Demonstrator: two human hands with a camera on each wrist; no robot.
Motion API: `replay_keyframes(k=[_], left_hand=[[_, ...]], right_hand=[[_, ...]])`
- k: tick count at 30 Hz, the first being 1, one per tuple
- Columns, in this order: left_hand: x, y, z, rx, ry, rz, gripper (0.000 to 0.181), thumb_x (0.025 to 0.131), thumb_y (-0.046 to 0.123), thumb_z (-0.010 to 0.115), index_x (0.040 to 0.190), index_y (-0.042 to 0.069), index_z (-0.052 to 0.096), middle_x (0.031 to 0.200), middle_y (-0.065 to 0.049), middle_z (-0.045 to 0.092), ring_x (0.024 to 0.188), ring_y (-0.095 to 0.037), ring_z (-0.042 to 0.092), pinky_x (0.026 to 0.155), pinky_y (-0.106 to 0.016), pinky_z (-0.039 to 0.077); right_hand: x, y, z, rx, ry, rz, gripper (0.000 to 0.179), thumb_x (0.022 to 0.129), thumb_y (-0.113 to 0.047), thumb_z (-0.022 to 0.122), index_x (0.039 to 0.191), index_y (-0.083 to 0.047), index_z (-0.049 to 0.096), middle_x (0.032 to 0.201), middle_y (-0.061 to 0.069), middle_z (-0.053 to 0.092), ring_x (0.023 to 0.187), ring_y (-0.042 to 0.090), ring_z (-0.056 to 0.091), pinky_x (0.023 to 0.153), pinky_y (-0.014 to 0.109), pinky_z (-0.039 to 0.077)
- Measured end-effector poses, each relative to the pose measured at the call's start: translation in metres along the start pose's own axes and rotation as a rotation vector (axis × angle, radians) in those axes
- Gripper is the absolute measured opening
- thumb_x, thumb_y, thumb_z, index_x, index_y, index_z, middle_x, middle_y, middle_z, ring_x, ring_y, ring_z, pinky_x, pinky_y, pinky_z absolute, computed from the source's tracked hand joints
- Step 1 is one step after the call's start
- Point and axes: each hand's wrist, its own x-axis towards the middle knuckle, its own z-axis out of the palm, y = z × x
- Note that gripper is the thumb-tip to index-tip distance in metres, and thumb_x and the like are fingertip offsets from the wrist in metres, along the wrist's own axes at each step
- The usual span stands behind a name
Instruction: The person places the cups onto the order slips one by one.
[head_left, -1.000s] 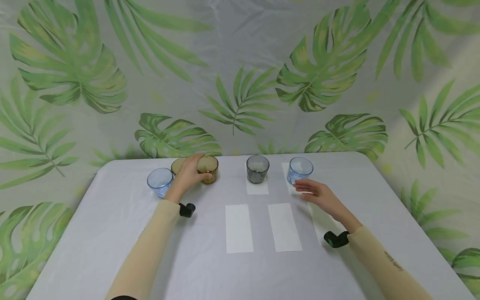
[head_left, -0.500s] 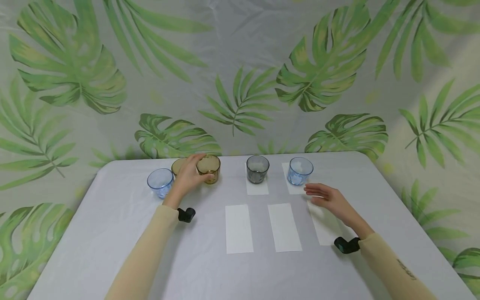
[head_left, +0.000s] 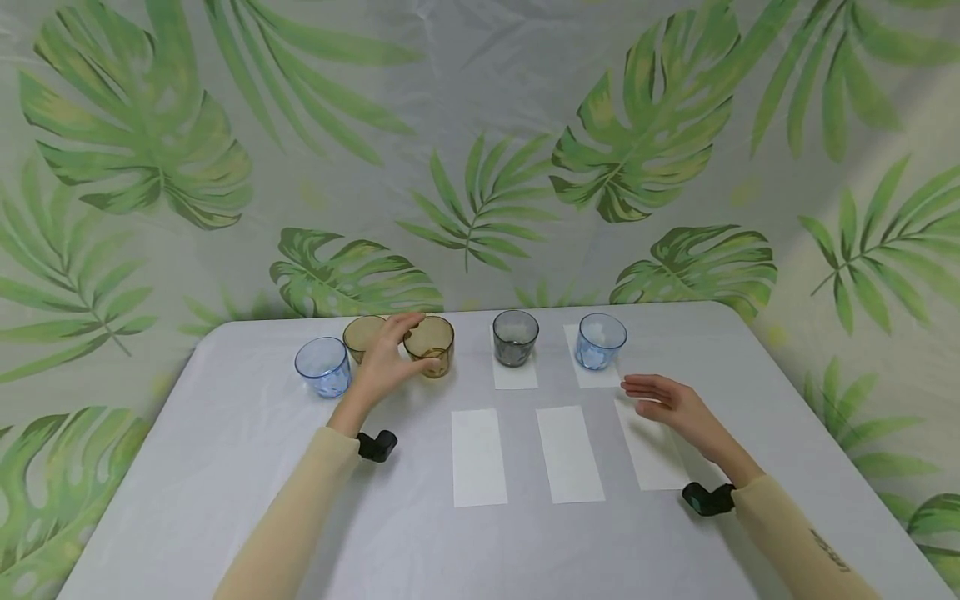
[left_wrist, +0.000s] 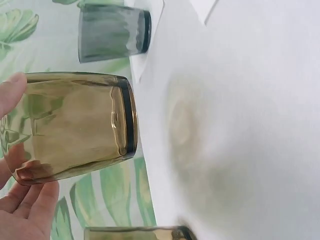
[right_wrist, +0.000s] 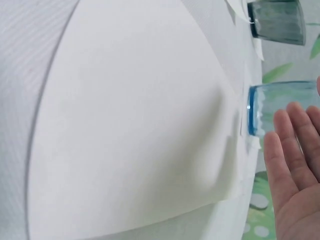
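My left hand [head_left: 378, 371] grips an amber glass tumbler [head_left: 435, 343] near its rim, thumb on one side and fingers on the other. In the left wrist view this amber tumbler [left_wrist: 75, 125] is raised above the table, its shadow on the cloth. A second amber tumbler [head_left: 361, 335] stands behind my left hand, and a blue tumbler [head_left: 325, 373] stands to its left. My right hand [head_left: 682, 410] hovers with straight fingers over a white paper strip [head_left: 660, 462], holding nothing. Beyond it a blue tumbler [head_left: 600, 346] stands on another strip [head_left: 592, 381].
A grey tumbler [head_left: 515, 342] stands on a paper strip [head_left: 516, 380] at the back middle. Two more strips, a left one [head_left: 478, 458] and a middle one [head_left: 570, 457], lie nearer the front. Behind the white table [head_left: 405, 533] hangs a leaf-print cloth [head_left: 480, 100].
My left hand has moved the amber tumbler rightward, away from the second amber one. My right hand has drawn back rightward and nearer, away from the right-hand blue tumbler.
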Motion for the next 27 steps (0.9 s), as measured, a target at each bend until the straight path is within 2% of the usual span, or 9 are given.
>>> replay_keyframes(k=[3, 8, 16, 18, 22, 27], left_hand=[[-0.003, 0.006, 0.004, -0.017, 0.005, 0.026, 0.071, 0.073, 0.016, 0.085, 0.134, 0.0, 0.052, 0.133, -0.017, 0.048, 0.12, -0.032, 0.048, 0.101, -0.042, 0.042], [-0.008, 0.017, 0.012, -0.047, 0.005, 0.073, 0.069, 0.072, 0.013, 0.085, 0.132, 0.0, 0.054, 0.131, -0.017, 0.05, 0.116, -0.031, 0.05, 0.098, -0.042, 0.044], [-0.009, 0.036, 0.03, -0.098, -0.044, 0.129, 0.072, 0.071, 0.013, 0.086, 0.133, 0.0, 0.053, 0.131, -0.014, 0.049, 0.113, -0.029, 0.051, 0.097, -0.039, 0.045], [-0.009, 0.042, 0.035, -0.095, -0.06, 0.132, 0.073, 0.071, 0.014, 0.086, 0.134, 0.001, 0.053, 0.131, -0.013, 0.049, 0.114, -0.028, 0.051, 0.096, -0.039, 0.045], [-0.008, 0.05, 0.045, -0.096, -0.092, 0.123, 0.074, 0.071, 0.017, 0.087, 0.134, 0.002, 0.053, 0.132, -0.011, 0.049, 0.115, -0.027, 0.052, 0.095, -0.04, 0.046], [-0.007, 0.059, 0.059, -0.143, -0.135, 0.111, 0.074, 0.071, 0.015, 0.087, 0.135, 0.001, 0.052, 0.133, -0.009, 0.048, 0.118, -0.028, 0.05, 0.096, -0.041, 0.045]], right_hand=[[-0.003, 0.003, -0.001, 0.003, 0.005, 0.004, 0.044, 0.095, -0.006, 0.059, 0.135, 0.008, 0.046, 0.13, 0.024, 0.054, 0.112, 0.004, 0.055, 0.088, 0.012, 0.043], [-0.006, 0.006, -0.003, -0.005, 0.002, 0.026, 0.045, 0.096, -0.008, 0.059, 0.136, 0.006, 0.046, 0.132, 0.023, 0.053, 0.113, 0.004, 0.055, 0.088, 0.012, 0.042], [-0.01, 0.009, -0.005, -0.046, 0.001, 0.072, 0.046, 0.096, -0.012, 0.059, 0.137, 0.004, 0.046, 0.131, 0.021, 0.054, 0.118, 0.027, 0.054, 0.088, 0.012, 0.041], [-0.011, 0.01, -0.006, -0.036, -0.001, 0.078, 0.046, 0.096, -0.013, 0.059, 0.137, 0.005, 0.046, 0.131, 0.021, 0.054, 0.119, 0.029, 0.054, 0.087, 0.012, 0.042], [-0.014, 0.011, -0.007, -0.011, 0.002, 0.07, 0.046, 0.096, -0.011, 0.059, 0.137, 0.005, 0.045, 0.131, 0.022, 0.054, 0.118, 0.023, 0.055, 0.087, 0.013, 0.043], [-0.018, 0.013, -0.008, -0.003, 0.012, 0.072, 0.046, 0.096, -0.011, 0.059, 0.137, 0.005, 0.045, 0.131, 0.022, 0.054, 0.116, 0.013, 0.056, 0.087, 0.012, 0.043]])
